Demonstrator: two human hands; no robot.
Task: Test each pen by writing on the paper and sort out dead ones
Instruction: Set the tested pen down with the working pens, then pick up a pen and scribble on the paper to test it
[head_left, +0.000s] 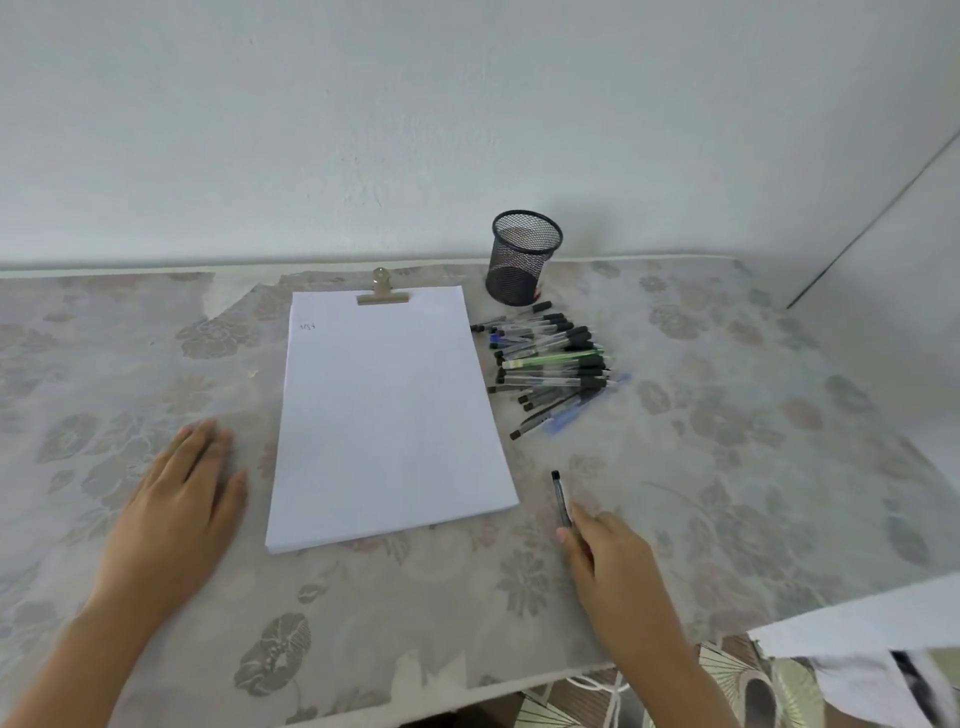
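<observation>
A stack of white paper (387, 410) lies in the middle of the table, held by a brass clip (383, 296) at its far edge, with a small scribble near its top left corner. A pile of several pens (553, 364) lies just right of the paper. My right hand (605, 551) pinches one black-capped pen (561, 499) near the paper's front right corner, cap end pointing away from me. My left hand (179, 493) rests flat on the tablecloth left of the paper, fingers straight.
A black mesh pen cup (522, 257) stands behind the pen pile near the wall. The floral tablecloth (753, 441) covers the table; its front edge runs at the lower right. A white sheet or cloth (872, 634) juts in at the bottom right.
</observation>
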